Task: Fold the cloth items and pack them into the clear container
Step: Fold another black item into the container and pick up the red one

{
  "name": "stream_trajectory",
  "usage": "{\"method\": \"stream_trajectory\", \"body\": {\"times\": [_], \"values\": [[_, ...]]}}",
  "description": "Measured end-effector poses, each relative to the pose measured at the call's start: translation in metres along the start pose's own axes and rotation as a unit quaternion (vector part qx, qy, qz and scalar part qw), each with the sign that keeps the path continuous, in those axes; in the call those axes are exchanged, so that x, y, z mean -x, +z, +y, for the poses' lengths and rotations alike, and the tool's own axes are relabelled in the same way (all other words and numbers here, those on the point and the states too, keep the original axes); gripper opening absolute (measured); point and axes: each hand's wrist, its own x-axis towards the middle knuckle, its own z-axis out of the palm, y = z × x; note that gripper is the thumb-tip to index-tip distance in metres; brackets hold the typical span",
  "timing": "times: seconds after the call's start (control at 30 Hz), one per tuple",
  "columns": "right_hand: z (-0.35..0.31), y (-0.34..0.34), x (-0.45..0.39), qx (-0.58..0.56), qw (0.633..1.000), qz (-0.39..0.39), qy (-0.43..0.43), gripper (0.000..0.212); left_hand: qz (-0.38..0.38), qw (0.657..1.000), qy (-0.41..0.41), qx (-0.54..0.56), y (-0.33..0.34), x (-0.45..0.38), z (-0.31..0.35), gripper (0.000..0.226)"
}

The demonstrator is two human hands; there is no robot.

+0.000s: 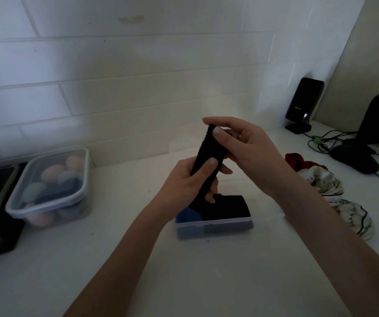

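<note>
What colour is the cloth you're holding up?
Black. The head camera shows the cloth held upright by the left hand and right hand.

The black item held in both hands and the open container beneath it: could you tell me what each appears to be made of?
The black item looks like soft, matte knit fabric, probably a sock: it bends limply where the left hand and right hand grip it, and its edge looks fuzzy. The container seems clear, slightly frosted plastic: the dark and blue contents show through its wall.
</note>
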Motion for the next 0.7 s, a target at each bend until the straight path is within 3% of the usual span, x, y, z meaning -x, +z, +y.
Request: {"method": "stream_trajectory", "body": {"times": [0.17, 0.3, 0.57, 0.7], "values": [[0.000, -0.002, 0.000, 0.010, 1.000, -0.019, -0.013, 0.025, -0.035, 0.996, -0.040, 0.067, 0.000, -0.002, 0.000, 0.070], [-0.003, -0.003, 0.001, -0.030, 0.999, -0.020, -0.004, 0.027, -0.057, 0.987, -0.073, 0.134, -0.001, -0.002, 0.002, 0.077], [-0.004, -0.005, 0.002, -0.024, 0.999, -0.017, 0.013, 0.023, -0.090, 0.975, -0.086, 0.185, 0.000, 0.003, 0.009, 0.036], [-0.001, -0.005, 0.001, -0.038, 0.998, -0.005, 0.046, 0.048, -0.046, 0.979, -0.065, 0.188, 0.000, 0.002, 0.010, 0.033]]}}
